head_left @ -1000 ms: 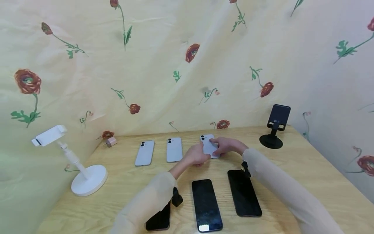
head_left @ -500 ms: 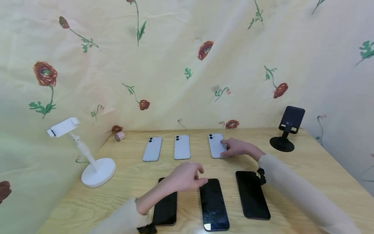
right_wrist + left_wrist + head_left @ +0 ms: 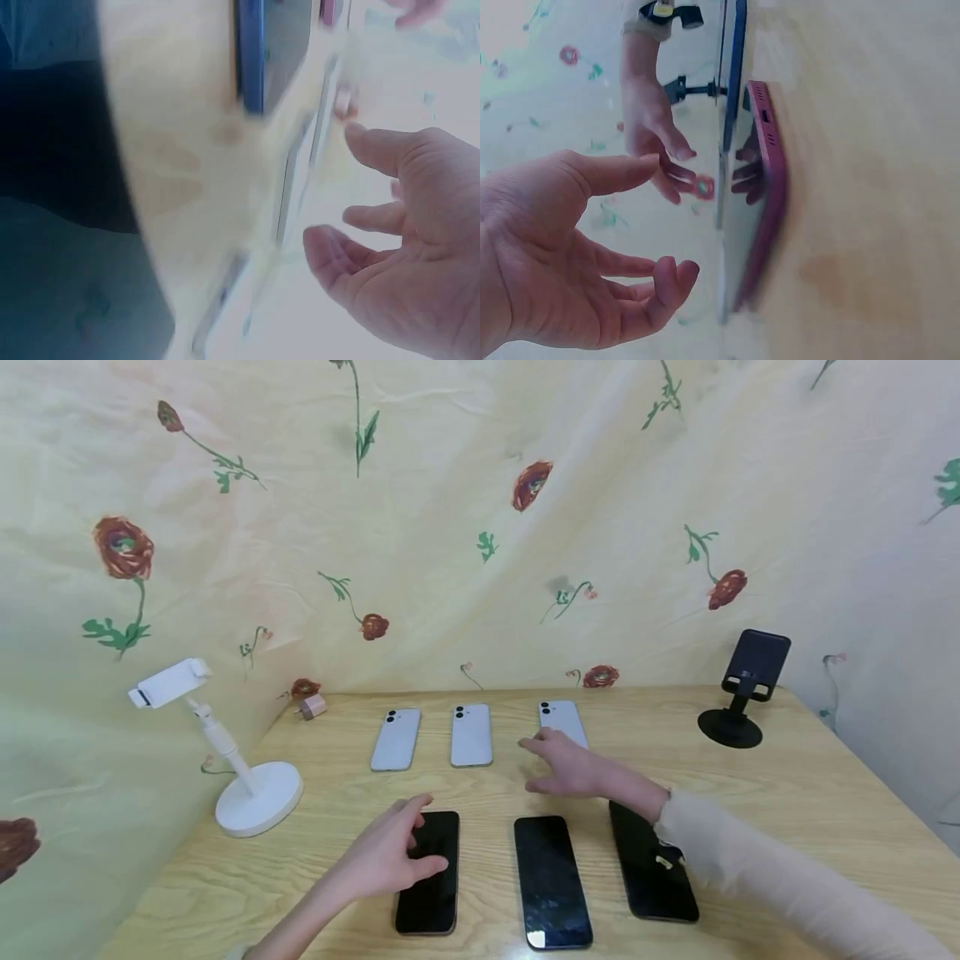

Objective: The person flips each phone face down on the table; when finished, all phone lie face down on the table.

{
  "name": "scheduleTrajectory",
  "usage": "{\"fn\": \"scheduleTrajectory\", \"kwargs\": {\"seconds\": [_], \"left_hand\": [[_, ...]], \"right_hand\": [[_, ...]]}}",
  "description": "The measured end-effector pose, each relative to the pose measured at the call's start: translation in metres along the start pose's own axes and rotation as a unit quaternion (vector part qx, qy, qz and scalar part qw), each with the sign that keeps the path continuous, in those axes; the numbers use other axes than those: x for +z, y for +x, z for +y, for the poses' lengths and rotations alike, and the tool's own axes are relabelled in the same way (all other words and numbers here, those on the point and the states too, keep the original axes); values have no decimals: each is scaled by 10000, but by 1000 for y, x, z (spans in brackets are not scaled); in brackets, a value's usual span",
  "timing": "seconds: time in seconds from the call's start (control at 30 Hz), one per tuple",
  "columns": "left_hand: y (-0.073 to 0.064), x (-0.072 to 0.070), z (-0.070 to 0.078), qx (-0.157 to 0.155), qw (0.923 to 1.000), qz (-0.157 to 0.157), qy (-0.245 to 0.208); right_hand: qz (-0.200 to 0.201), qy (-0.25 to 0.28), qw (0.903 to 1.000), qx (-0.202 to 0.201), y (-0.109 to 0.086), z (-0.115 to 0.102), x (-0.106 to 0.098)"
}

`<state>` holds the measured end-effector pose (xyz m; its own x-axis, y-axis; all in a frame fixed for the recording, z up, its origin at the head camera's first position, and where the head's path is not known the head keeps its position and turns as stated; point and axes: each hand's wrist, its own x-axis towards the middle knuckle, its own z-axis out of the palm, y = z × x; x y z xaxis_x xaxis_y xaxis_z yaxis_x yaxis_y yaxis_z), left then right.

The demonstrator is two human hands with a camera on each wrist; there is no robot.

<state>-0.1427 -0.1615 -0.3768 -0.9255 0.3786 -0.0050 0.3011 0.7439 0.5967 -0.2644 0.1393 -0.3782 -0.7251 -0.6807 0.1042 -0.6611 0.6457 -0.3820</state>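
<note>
My left hand (image 3: 386,852) hovers over the left black-screened phone (image 3: 433,906), thumb and fingers spread with nothing between them. In the left wrist view that phone's reddish edge (image 3: 775,161) lies beyond the fingertips, apart from them. The right hand (image 3: 566,766) is in the air before the rightmost white phone (image 3: 564,717), hiding its lower part. Its fingers are loosely bent and hold nothing. Two more white phones, one at left (image 3: 396,742) and one in the middle (image 3: 471,737), lie camera side up. A middle dark phone (image 3: 553,885) and a right dark phone (image 3: 651,881) lie screen up.
A white phone stand (image 3: 258,797) is at the left of the wooden table (image 3: 787,810), a black phone stand (image 3: 731,727) at the back right. Near the back left edge lies a small pink charger plug (image 3: 312,707). Flowered cloth (image 3: 442,527) hangs behind.
Both hands have let go of the rightmost white phone, the left one first. My left hand has come back and left over the left black phone; the right has moved left and nearer.
</note>
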Motion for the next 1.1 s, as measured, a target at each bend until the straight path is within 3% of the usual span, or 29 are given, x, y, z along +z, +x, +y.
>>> {"fn": "scheduleTrajectory", "kwargs": {"seconds": [0.23,0.43,0.67,0.83,1.1], "left_hand": [[-25,4,-24,-367,9986,-317,-197],[-39,10,-25,-285,9988,-393,-45],[-41,15,-21,-453,9972,-580,110],[-38,19,-19,-550,9954,-770,178],[-35,26,-17,-631,9945,-785,287]], "right_hand": [[-364,890,9947,-355,0,-29,22],[-624,909,9929,-452,4,-43,36],[-1080,445,9927,-298,14,-61,49],[-1308,396,9906,-90,18,-72,55],[-1238,197,9910,-475,21,-79,63]]}}
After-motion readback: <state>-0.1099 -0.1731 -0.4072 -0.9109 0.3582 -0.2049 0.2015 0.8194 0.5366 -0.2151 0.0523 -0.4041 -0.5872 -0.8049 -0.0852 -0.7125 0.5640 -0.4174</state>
